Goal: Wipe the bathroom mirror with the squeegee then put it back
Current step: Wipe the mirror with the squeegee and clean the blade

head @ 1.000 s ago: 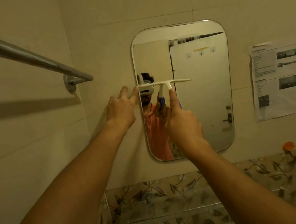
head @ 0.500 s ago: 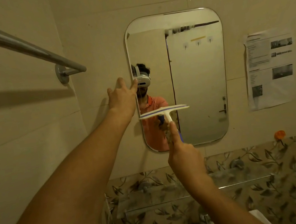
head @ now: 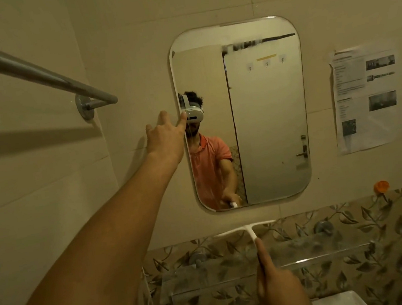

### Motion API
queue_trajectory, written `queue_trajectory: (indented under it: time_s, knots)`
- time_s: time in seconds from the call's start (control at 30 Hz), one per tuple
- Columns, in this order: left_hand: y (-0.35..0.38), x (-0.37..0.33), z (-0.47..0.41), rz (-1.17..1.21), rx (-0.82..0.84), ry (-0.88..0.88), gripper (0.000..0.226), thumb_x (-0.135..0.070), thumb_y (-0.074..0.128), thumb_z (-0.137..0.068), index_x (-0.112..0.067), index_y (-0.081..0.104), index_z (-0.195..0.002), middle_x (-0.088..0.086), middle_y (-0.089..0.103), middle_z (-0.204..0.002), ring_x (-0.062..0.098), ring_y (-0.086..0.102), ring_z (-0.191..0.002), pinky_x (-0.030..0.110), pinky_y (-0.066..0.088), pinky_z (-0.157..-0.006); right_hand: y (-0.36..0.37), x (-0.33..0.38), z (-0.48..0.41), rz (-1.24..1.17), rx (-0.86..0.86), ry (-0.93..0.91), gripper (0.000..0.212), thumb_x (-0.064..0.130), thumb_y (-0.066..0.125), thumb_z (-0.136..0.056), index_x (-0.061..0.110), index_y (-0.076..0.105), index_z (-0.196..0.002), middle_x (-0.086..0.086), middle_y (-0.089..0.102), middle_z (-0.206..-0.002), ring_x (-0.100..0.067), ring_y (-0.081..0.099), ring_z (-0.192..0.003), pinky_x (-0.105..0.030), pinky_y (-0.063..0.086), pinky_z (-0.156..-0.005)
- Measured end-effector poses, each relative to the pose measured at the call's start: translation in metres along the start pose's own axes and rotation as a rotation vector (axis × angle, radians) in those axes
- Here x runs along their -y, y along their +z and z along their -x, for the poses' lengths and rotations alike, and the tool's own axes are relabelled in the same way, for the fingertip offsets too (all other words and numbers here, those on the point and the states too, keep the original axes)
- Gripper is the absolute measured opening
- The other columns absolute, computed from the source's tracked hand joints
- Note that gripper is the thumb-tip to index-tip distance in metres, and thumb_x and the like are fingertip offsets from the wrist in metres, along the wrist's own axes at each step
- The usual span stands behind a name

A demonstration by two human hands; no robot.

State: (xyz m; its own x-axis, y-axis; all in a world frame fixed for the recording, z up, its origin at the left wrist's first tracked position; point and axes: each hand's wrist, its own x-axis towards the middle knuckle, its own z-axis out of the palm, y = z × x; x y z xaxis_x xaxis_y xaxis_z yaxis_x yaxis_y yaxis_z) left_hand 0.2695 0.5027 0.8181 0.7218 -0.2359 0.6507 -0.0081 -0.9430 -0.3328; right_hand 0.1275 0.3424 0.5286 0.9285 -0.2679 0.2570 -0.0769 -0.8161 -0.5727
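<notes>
My right hand [head: 281, 292] grips the white squeegee [head: 249, 230] by its handle, blade just below the mirror [head: 267, 118] and above a glass shelf [head: 311, 258], while my left hand [head: 166, 137], fingers spread, touches the mirror's left edge, a towel rail [head: 31, 72] beside it.

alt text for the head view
A person's right grip holds a white squeegee, blade just below the rounded mirror; the left grip, fingers straight, touches the mirror's left edge. A glass shelf sits beneath, a towel rail at left.
</notes>
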Motion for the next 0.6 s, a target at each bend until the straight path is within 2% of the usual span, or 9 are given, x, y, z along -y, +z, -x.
queue_trajectory:
  time_s: [0.07,0.17,0.23,0.37,0.5,0.6]
  knots:
    - [-0.001,0.004,0.002,0.011,-0.016,0.013,0.096,-0.010,0.065,-0.089,-0.031,0.005,-0.161,0.023,0.021,-0.154,0.037,0.059,-0.105,0.044,0.047,-0.098,-0.014,0.007,0.002,-0.056,-0.063,-0.047,0.079,0.034,0.039,-0.106,0.047,-0.026,-0.151,0.008,0.058,-0.068,-0.012,0.063,-0.064,-0.027,0.054,-0.063]
    - [-0.003,0.009,0.003,0.064,-0.046,0.032,0.100,-0.012,0.066,-0.090,-0.021,-0.004,-0.161,0.022,0.026,-0.153,0.036,0.061,-0.105,0.041,0.052,-0.087,-0.053,0.037,-0.008,-0.179,-0.233,-0.164,0.079,0.032,0.043,-0.106,0.054,-0.018,-0.152,0.005,0.055,-0.059,-0.012,0.055,-0.049,-0.026,0.045,-0.048]
    - [-0.006,0.013,0.002,0.159,-0.046,0.031,0.105,-0.010,0.066,-0.089,-0.016,-0.012,-0.160,0.020,0.031,-0.151,0.037,0.063,-0.102,0.041,0.053,-0.081,-0.086,0.064,-0.024,-0.185,-0.345,-0.259,0.076,0.034,0.042,-0.106,0.054,-0.013,-0.154,0.006,0.053,-0.057,-0.010,0.051,-0.044,-0.025,0.042,-0.040]
    - [-0.013,0.024,0.002,0.358,-0.035,0.007,0.107,0.000,0.059,-0.091,-0.019,-0.023,-0.157,0.018,0.033,-0.154,0.035,0.062,-0.103,0.041,0.054,-0.080,-0.149,0.119,-0.067,-0.183,-0.442,-0.348,0.066,0.036,0.037,-0.109,0.044,-0.003,-0.161,0.003,0.053,-0.062,-0.009,0.051,-0.048,-0.019,0.034,-0.044]
    - [-0.014,0.027,0.005,0.443,-0.027,0.014,0.102,-0.003,0.055,-0.094,-0.020,-0.023,-0.157,0.018,0.032,-0.155,0.037,0.060,-0.108,0.043,0.052,-0.085,-0.192,0.167,-0.100,-0.180,-0.501,-0.388,0.063,0.034,0.036,-0.110,0.040,0.001,-0.162,-0.001,0.055,-0.066,-0.015,0.054,-0.053,-0.028,0.044,-0.046]
    - [-0.017,0.022,0.005,0.438,-0.006,-0.021,0.106,-0.004,0.059,-0.093,-0.020,-0.024,-0.156,0.017,0.030,-0.156,0.037,0.061,-0.108,0.042,0.052,-0.082,-0.212,0.192,-0.116,-0.118,-0.556,-0.402,0.064,0.032,0.035,-0.110,0.036,-0.001,-0.162,-0.003,0.057,-0.068,-0.019,0.058,-0.056,-0.038,0.055,-0.052]
